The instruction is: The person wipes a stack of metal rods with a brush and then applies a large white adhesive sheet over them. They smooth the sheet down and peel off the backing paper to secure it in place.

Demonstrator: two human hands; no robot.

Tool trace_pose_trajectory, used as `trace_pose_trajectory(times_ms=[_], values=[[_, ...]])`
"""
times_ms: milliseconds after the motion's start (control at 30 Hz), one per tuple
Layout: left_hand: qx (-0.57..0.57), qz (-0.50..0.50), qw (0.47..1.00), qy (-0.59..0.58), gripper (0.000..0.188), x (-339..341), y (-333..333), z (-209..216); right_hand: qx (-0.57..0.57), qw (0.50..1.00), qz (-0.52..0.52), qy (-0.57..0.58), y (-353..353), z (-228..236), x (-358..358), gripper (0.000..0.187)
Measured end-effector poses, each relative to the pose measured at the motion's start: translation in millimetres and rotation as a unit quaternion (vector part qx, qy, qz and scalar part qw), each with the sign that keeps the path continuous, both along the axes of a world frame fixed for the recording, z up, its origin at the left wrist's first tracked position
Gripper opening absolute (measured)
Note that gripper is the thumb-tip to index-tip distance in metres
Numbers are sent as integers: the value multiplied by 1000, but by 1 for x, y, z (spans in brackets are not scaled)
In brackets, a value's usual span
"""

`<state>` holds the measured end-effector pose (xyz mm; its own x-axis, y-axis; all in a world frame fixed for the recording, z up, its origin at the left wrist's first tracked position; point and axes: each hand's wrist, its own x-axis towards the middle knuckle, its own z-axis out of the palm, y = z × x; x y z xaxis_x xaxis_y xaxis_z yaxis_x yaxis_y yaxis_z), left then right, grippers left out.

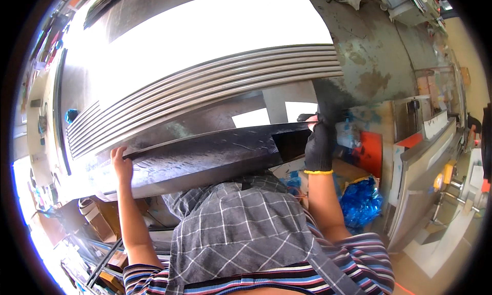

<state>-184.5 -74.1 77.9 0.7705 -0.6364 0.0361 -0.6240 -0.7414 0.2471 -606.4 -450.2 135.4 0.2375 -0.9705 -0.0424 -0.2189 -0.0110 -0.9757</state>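
Observation:
A long, dark, shiny metal sheet point(215, 146) lies across in front of my body, its far edge running between my two hands. My bare left hand point(120, 164) is closed on the sheet's left end, fingers over the edge. My right hand point(319, 141), in a black glove with a yellow cuff, grips the right end. Its thumb and some fingertips show bare at the edge. Beyond the sheet, several long grey metal strips with rounded edges point(215, 85) lie side by side. A glossy dark surface point(205, 118) shows between them and the sheet, with bright reflections.
A large bright white panel point(220, 28) lies past the strips. Crumpled blue plastic film point(361, 200) and an orange-red board point(371, 151) are on my right. Flat panels point(423, 167) lean farther right. Cardboard point(97, 220) sits below the table's left end.

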Motion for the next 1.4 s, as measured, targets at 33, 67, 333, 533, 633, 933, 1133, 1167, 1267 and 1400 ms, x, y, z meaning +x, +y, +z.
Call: trace_pose_trajectory(times_ms=[33, 67, 333, 533, 633, 933, 1133, 1167, 1267, 1400], values=[[62, 50, 996, 27, 36, -2, -2, 21, -8, 1000, -15, -13, 1, -1, -1, 18], [69, 26, 997, 5, 31, 13, 19, 21, 2, 999, -25, -24, 1, 0, -2, 18], [150, 2, 988, -43, 9, 29, 54, 60, -25, 999, -16, -21, -16, 14, -9, 16], [80, 87, 982, -147, 17, 120, 56, 140, -161, 987, 15, -12, -108, 73, 13, 16], [-81, 162, 957, -229, 28, 175, 40, 181, -264, 960, 95, -3, -168, 126, 32, 23], [-361, 113, 909, -175, 19, 150, -130, 86, 33, 941, 89, -324, -284, 69, 37, 10], [-433, 277, 848, 126, 30, 124, -213, -63, 223, 945, -114, -208, -321, -42, 12, 8], [-457, 286, 828, 155, 25, 154, -184, -106, 255, 940, -125, -187, -324, -50, 18, 9], [-529, 288, 745, 287, 23, 165, -179, -158, 139, 971, -111, 160, -344, -85, -16, 18], [-578, 204, 731, 300, 21, 186, -119, -176, -103, 875, -60, 470, -320, -70, 12, 36]])
